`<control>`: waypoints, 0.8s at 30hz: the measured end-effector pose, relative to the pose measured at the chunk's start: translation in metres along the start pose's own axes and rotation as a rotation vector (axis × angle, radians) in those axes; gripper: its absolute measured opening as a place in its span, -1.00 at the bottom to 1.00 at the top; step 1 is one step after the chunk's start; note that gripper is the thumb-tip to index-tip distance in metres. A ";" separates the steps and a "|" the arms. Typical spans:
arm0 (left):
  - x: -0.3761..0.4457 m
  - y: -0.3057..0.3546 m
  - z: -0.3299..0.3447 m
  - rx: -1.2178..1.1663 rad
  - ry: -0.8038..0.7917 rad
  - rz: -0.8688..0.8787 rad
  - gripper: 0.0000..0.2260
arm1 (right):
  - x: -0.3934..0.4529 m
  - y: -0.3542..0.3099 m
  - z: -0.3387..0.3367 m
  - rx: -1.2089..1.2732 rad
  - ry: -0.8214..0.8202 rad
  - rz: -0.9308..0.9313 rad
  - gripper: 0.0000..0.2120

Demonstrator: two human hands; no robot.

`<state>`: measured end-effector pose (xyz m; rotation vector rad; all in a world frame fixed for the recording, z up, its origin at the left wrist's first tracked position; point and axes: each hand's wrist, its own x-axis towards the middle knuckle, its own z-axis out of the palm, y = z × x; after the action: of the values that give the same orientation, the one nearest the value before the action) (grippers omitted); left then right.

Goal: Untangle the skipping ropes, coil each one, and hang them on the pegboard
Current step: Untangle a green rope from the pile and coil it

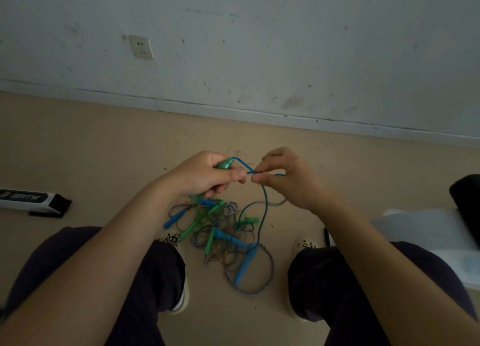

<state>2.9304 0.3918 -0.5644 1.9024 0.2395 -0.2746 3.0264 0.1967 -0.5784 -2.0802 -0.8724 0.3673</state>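
I judge the task to be near its start: most of the work is untouched. My left hand (pixel 207 174) is curled round a green handle (pixel 225 164), and the blue cord (pixel 265 202) that leaves its top bends over to my right hand (pixel 288 179), whose thumb and forefinger pinch it just beside the left fingertips. From that pinch the cord drops down into the tangle of skipping ropes (pixel 223 239) on the floor (pixel 91 150) between my two feet. That heap holds several blue and green handles crossed over one another, thin dark cords, and a blue-and-white braided rope (pixel 270 267) that loops out on the near right side. So one rope is lifted at one end only, and its far length runs into the knot; I cannot tell where its second handle lies in the pile. Nothing shows as coiled, and no pegboard is in view; ahead there is only the scuffed wall (pixel 259 46) with a socket (pixel 141 46). What remains, as I read it: free this rope, free the others, coil each, then find the board and hang them.
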 end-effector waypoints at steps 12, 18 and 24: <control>-0.008 -0.016 -0.041 -0.051 0.126 -0.026 -0.82 | -0.001 0.001 -0.022 0.290 0.010 0.085 -0.88; -0.001 -0.002 0.009 -0.108 0.041 0.021 -0.80 | -0.008 -0.012 0.008 0.239 -0.230 0.095 -0.68; -0.007 0.004 -0.007 -0.022 0.047 -0.007 -0.65 | -0.005 -0.013 -0.002 0.173 -0.091 0.040 -0.87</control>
<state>2.9256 0.3965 -0.5568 1.8885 0.2794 -0.2310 3.0179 0.1968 -0.5674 -1.9351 -0.8230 0.5433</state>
